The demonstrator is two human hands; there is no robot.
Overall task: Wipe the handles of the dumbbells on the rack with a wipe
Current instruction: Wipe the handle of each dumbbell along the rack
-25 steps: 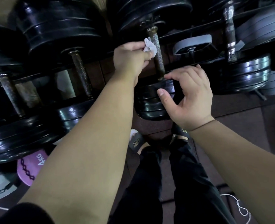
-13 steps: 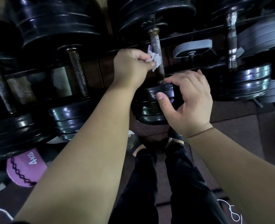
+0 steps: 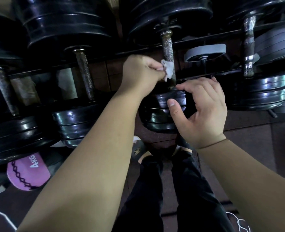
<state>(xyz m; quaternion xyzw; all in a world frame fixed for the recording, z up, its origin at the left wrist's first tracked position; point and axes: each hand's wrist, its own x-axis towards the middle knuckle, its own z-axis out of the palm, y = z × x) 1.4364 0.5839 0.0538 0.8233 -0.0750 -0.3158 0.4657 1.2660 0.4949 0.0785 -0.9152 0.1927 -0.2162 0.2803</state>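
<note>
On the rack (image 3: 138,49), at the middle dumbbell's handle (image 3: 167,46), the left grip (image 3: 141,72) pinches the wipe (image 3: 168,68) against its lower part, fingertips hidden. The right grip (image 3: 203,111) curves half-open over the near plates (image 3: 160,118); whether it holds them is unclear. Dim brown floor (image 3: 255,133) lies below.

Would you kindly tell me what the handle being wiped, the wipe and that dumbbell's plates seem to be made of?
Handle: likely metal, dull and knurled, going by its speckled grain. Wipe: thin white paper or cloth, crumpled; unclear which. Plates: glossy black, probably coated metal, given the sharp highlights.
</note>
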